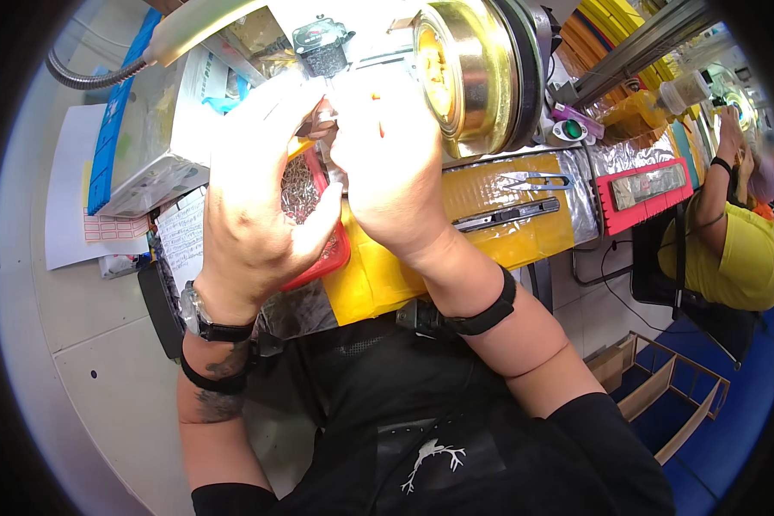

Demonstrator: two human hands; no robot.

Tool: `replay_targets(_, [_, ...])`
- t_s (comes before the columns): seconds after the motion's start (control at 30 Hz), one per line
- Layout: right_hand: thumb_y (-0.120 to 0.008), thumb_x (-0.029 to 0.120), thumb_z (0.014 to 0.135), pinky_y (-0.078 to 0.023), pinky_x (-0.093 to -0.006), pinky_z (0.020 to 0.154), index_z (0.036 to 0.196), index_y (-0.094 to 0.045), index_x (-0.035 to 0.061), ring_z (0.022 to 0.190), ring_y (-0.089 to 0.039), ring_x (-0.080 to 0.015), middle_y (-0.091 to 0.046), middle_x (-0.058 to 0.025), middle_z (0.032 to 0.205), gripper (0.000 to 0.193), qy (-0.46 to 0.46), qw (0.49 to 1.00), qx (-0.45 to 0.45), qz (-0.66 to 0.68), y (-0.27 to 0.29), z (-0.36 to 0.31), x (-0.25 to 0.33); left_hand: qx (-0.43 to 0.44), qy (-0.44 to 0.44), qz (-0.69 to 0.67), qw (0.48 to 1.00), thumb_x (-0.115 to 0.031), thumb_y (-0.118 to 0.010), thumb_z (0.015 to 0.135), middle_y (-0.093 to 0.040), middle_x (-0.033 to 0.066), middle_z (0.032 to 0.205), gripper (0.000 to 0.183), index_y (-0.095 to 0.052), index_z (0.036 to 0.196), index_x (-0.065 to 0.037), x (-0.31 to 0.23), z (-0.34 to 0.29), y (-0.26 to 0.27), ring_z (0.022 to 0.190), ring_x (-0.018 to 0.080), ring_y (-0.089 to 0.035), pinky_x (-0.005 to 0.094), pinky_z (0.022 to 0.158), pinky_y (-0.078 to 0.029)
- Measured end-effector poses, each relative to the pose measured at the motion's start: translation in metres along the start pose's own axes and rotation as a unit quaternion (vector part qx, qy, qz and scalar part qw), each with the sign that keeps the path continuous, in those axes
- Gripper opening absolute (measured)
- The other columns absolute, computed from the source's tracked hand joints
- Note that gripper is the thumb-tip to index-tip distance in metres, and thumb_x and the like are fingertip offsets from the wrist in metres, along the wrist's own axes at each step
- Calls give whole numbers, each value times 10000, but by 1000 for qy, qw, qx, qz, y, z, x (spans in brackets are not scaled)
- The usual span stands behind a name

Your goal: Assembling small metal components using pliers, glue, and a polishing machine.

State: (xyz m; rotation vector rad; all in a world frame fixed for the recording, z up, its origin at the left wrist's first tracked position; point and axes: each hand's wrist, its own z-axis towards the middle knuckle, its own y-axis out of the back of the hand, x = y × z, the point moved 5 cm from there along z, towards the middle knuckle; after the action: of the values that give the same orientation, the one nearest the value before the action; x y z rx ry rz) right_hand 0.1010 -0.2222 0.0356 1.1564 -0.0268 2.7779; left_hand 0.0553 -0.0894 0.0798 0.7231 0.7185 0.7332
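Observation:
My left hand point(254, 211) is raised over a red tray point(342, 249), its thumb spread well away from the other fingers. Small dark, thin pieces, possibly metal, lie in that tray, partly behind the hand. My right hand point(396, 176) is bent at the wrist beside it, fingers curled toward the left hand. Both sets of fingertips meet under strong light, and glare washes out much of them. Something small and dark shows between the hands; its kind cannot be made out. Right of the fingers stands a large gold-coloured metal drum point(473, 82) with a black rim.
A lamp point(206, 30) on a flexible neck hangs above. A white box with a blue edge point(116, 120) stands left. Tweezers point(542, 181) and a black utility knife point(507, 215) lie on yellow tape. A red tray point(645, 193) sits right; a co-worker in yellow point(722, 258) sits beyond.

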Motion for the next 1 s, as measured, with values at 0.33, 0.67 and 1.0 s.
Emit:
replay_targets(0.33, [-599,66,1015,-534,-376,718,983,-593,-21,785,-666,-247,-650,-146,908,93,4,1000,12,-3,3,-1,3,-63,63,-82,993,-49,-792,747,-589,242,1360,729,-546,1430,23,2,-14,-23,1323,413,-566,475,1089,-487])
replay_targets(0.67, [-689,42,792,-526,-442,775,1077,-680,-14,875,-629,-361,-634,-185,950,290,-63,993,102,-16,9,-5,0,-43,139,-454,879,-106,-642,908,-610,210,1348,540,-530,1409,61,48,7,-27,1305,281,-593,394,1038,-529])
replay_targets(1.0, [-698,36,766,-512,-458,809,1158,-693,-1,913,-613,-379,-622,-188,978,393,-164,978,126,19,0,-7,-12,-130,13,-579,804,-73,-467,1047,-637,210,1329,345,-581,1357,29,82,12,-67,1192,309,-675,442,1036,-554])
